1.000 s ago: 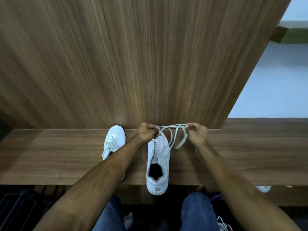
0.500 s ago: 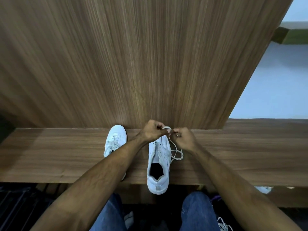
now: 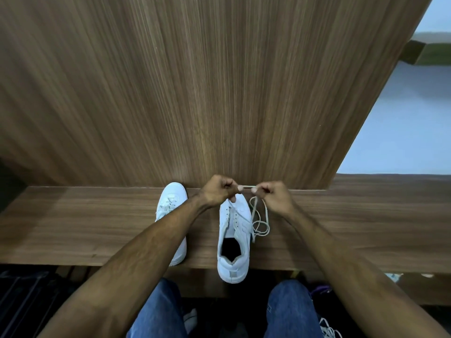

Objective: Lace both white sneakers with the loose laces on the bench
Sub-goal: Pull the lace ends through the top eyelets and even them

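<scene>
So both hands are up at the toe end of the right-hand white leather sneaker [image 3: 233,230], which sits on the brown wood-grain table [image 3: 73,228] with its heel hanging a bit over the near edge. The left hand [image 3: 219,191] and right hand [image 3: 274,195] are each closed in a pinch on the thin white shoelace [image 3: 260,222], a short bit stretched tight between them. The rest dangles in a loose coil just right of the shoe.

Biggest risk, I'd say: that coil knots itself once the lace gets pulled through an eyelet. Eyelets here look empty, so uneven ends are likely too. And with the heel overhanging, one hard tug toward the near side could drag the shoe off.

The other white sneaker [image 3: 170,203], on the left, already looks laced, half hidden by the forearm.
</scene>
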Motion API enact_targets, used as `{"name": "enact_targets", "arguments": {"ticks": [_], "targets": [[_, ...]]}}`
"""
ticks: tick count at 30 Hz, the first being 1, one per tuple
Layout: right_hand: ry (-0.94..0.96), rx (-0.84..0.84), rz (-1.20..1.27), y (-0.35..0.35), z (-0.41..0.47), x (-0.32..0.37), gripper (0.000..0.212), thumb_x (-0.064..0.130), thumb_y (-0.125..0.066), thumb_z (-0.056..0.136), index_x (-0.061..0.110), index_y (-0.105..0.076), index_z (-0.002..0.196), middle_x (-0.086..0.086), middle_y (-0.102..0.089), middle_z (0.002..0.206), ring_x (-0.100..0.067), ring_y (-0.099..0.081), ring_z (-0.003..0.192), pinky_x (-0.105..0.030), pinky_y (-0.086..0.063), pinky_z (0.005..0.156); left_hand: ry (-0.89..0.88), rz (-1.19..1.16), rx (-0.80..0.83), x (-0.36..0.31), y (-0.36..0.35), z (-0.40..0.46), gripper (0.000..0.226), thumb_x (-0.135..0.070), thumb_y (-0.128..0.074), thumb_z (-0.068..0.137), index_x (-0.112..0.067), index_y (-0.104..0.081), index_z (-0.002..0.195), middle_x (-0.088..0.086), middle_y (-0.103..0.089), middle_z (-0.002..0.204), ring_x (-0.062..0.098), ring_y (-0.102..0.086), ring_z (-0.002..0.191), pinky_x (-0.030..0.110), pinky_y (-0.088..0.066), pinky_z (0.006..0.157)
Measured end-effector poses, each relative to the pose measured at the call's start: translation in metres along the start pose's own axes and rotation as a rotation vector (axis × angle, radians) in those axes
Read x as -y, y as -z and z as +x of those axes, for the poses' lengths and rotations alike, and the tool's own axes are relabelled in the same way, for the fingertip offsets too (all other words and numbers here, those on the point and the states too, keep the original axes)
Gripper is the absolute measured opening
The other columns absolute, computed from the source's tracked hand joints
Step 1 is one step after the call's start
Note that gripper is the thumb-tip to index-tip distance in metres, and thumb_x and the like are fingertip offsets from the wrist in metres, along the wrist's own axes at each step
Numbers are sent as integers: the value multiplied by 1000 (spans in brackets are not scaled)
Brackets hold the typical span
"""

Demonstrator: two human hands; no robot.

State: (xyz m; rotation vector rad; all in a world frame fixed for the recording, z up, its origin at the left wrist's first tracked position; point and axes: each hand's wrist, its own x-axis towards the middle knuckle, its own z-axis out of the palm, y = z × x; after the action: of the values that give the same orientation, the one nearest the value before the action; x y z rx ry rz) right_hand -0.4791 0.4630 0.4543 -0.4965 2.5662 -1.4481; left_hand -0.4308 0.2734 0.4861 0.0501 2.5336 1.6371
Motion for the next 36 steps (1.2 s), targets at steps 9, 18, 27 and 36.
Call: {"name": "enact_targets", "arguments": {"ticks": [9,18,27,36], "targets": [[-464,-654,186,68,7,-52,19,8,-69,78,20,-68,63,-9,-68,79,-23,-66,94,-37,-54,89,81,107,-229,39,55,-7,21,-16,-61,94,-15,-62,73,-2,-58,58,9,-47,56,21,-39,59],[22,160,-85,-21,-15,8,25,10,-68,85,19,-68,108,14,-63,90,-2,-56,84,-23,-44,78,-16,244,-56,28,-1,3,18,-22,-67,90,-6,-74,84,9,-73,79,10,-63,68,35,-56,74],[-10,80,-276,-8,-15,-13,12,21,-65,88,22,-75,82,18,-63,62,2,-58,61,-23,-46,63,46,172,-155,46,-7,-7,17,-17,-69,88,-1,-74,86,4,-69,70,-8,-56,53,13,-46,60],[81,91,-141,-43,-23,-24,15,16,-64,91,9,-74,82,8,-60,58,-1,-52,49,-30,-46,59,49,132,-147,60,-37,-13,16,-12,-70,86,5,-73,86,17,-69,76,2,-55,62,18,-42,60]]}}
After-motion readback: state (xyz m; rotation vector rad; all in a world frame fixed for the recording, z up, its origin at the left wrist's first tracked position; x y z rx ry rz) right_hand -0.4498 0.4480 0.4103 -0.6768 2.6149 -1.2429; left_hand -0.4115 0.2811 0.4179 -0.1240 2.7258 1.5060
